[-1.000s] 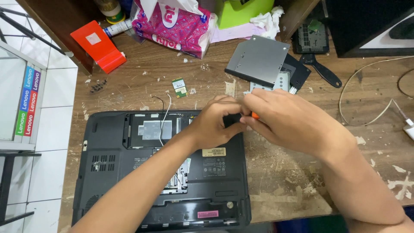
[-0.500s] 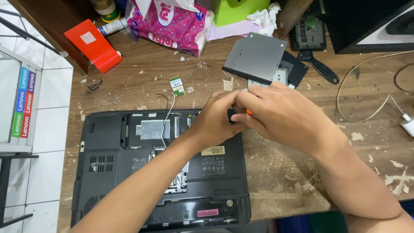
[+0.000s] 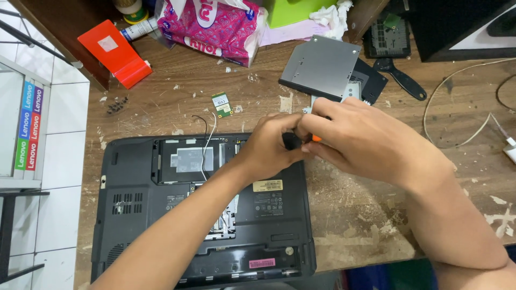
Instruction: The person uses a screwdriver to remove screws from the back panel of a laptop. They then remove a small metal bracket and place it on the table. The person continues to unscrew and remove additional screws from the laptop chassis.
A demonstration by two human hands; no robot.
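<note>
Working at the upper right corner of the upturned black laptop (image 3: 161,215), the left hand (image 3: 269,147) and the right hand (image 3: 365,142) meet, both closed around a small tool with an orange part (image 3: 316,138). At one o'clock from the hands lies a grey optical drive (image 3: 321,67); at eleven o'clock, a small green card (image 3: 222,104) on the wooden table (image 3: 365,215).

Bare wood right of the laptop (image 3: 204,209) is wide open. Up top it's cramped: grey drive tray (image 3: 321,67), pink tissue pack (image 3: 215,27), orange stand (image 3: 115,52), white cable (image 3: 457,107) looping right.
</note>
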